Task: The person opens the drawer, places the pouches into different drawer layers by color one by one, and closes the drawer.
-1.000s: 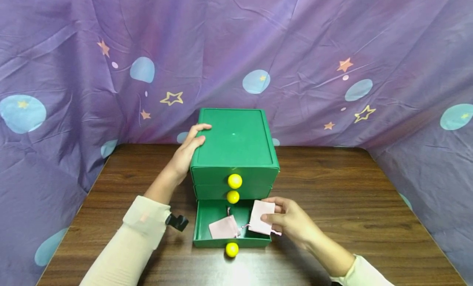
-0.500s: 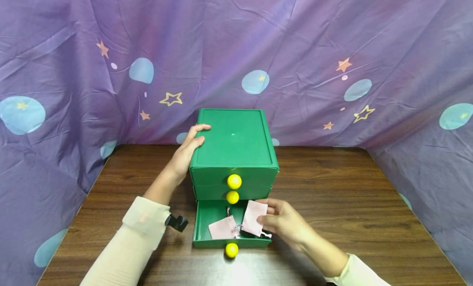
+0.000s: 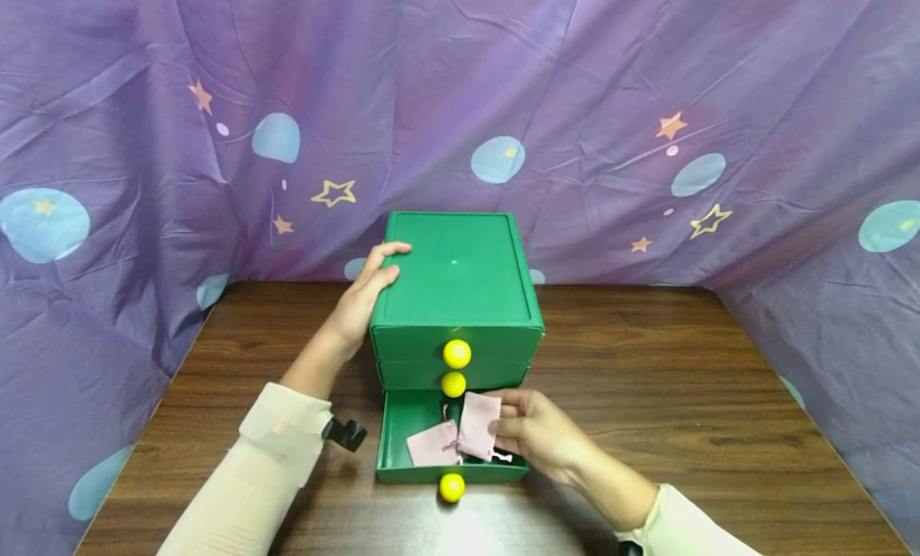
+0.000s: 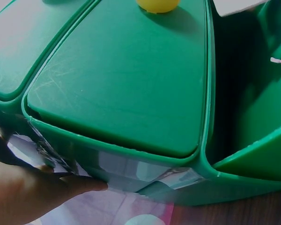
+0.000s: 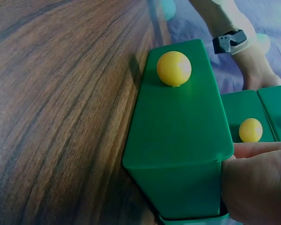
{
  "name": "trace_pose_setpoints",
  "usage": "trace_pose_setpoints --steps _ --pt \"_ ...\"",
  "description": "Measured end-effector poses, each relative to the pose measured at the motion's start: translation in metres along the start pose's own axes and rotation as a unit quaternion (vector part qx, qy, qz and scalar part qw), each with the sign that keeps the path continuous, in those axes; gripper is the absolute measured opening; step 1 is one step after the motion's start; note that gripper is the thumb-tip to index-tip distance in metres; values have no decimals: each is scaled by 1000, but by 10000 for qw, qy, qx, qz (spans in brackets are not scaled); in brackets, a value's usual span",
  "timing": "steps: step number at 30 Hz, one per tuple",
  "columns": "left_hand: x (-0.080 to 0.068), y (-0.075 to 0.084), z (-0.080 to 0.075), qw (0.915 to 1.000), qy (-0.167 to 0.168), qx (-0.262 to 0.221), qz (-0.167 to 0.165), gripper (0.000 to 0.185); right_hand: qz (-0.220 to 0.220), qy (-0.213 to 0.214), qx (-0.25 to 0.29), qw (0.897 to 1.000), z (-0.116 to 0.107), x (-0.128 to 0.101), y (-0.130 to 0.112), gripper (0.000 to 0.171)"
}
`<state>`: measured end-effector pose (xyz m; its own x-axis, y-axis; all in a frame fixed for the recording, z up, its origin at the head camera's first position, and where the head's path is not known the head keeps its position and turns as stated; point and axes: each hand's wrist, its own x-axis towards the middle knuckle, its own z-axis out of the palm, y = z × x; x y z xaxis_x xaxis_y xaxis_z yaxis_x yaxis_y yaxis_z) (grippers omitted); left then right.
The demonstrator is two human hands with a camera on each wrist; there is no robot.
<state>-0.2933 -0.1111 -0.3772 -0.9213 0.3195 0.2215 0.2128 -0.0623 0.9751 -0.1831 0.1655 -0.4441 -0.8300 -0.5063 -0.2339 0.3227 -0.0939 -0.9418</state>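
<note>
Head view shows the pink pouch (image 3: 477, 425) pinched in the right hand (image 3: 539, 436), now down inside the open bottom drawer (image 3: 402, 460), where a second ago it hung over the drawer's right edge. It sits touching a second pink pouch (image 3: 431, 444) lying flat in the drawer, so the placing looks nearly finished, though the fingers have not let go. The left hand (image 3: 362, 296) stays pressed with straight fingers against the left side of the green 3-drawer chest (image 3: 456, 276), steadying it on the wooden table (image 3: 683, 380). Purple starry cloth (image 3: 575, 101) hangs behind.
</note>
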Motion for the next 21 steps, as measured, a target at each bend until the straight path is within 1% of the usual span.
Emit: trace_pose_setpoints --steps 6,14,18,21 --pt "0 0 0 10000 -1 35 2 45 171 80 -29 9998 3 1 -3 52" --pt "1 -1 0 10000 -27 49 0 45 248 -54 -53 9997 4 1 -5 56" --pt "0 0 -1 10000 -6 80 -49 45 277 -42 -45 9996 5 2 -7 58" --pt "0 0 -1 9999 -2 114 -53 45 282 20 -146 9995 5 1 -9 61"
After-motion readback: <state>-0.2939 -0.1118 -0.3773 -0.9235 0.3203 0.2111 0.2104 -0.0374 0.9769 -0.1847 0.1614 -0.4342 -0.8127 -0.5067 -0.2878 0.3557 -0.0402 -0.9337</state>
